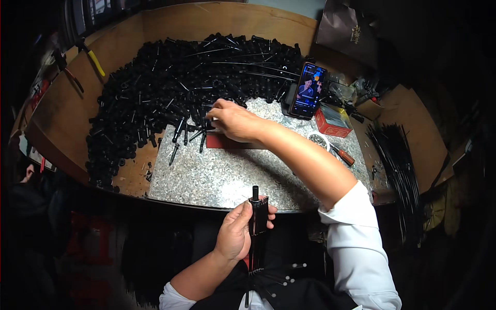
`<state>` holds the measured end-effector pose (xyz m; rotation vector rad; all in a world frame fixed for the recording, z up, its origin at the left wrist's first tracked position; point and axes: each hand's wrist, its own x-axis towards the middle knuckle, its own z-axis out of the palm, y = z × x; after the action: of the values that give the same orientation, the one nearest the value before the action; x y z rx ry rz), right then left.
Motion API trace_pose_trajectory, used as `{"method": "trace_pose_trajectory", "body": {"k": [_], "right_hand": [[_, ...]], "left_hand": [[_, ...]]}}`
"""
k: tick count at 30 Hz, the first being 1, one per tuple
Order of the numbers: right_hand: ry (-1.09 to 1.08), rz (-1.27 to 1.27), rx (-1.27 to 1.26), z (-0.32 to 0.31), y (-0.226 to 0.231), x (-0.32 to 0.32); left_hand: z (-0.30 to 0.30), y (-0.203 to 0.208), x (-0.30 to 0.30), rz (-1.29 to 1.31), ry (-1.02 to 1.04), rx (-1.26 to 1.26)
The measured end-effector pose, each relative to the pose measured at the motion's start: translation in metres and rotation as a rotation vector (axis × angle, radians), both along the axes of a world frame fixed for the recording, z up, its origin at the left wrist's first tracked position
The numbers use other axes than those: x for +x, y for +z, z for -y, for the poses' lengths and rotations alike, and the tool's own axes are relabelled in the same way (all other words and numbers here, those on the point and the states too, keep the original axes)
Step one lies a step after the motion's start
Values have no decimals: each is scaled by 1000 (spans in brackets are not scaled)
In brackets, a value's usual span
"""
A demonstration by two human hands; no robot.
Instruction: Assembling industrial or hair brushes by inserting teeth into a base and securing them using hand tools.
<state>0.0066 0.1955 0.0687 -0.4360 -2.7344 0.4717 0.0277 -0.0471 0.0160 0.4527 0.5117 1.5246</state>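
My left hand point(235, 231) is wrapped round a folded black umbrella frame point(260, 217) just in front of the table's near edge. The frame stands roughly upright, its short tube end on top, and thin ribs with pale tips point(288, 281) fan out below. My right arm reaches across the table. At the near edge of a heap of small black plastic parts point(160, 77), my right hand point(235, 121) has its fingers curled together and pointing down; what they grip is hidden. Under that hand lies a dark red flat block point(230, 141). Several loose black rod-like parts point(178, 129) lie beside it.
A lit phone point(308, 90) leans at the back right, near a red box point(333, 121), a white dish of small pieces point(319, 139) and a screwdriver point(343, 155). Black rods point(395, 170) lie bundled at the right. Pliers point(94, 62) hang on the wooden side wall point(67, 111).
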Motion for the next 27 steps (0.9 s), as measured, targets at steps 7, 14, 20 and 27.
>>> {"method": "trace_pose_trajectory", "body": {"k": [7,14,20,27], "right_hand": [[-48,208,107,-3,-12,-40],[-230,185,188,-35,-25,-35],[-297,249,194,-37,-27,-21],[-275,-16,-62,-23,11,31]], "left_hand": [[1,-5,0,14,-20,6],[-1,-2,-3,33,-37,8],[-1,0,2,-18,-14,-6],[1,6,6,-45,-13,-14]]}}
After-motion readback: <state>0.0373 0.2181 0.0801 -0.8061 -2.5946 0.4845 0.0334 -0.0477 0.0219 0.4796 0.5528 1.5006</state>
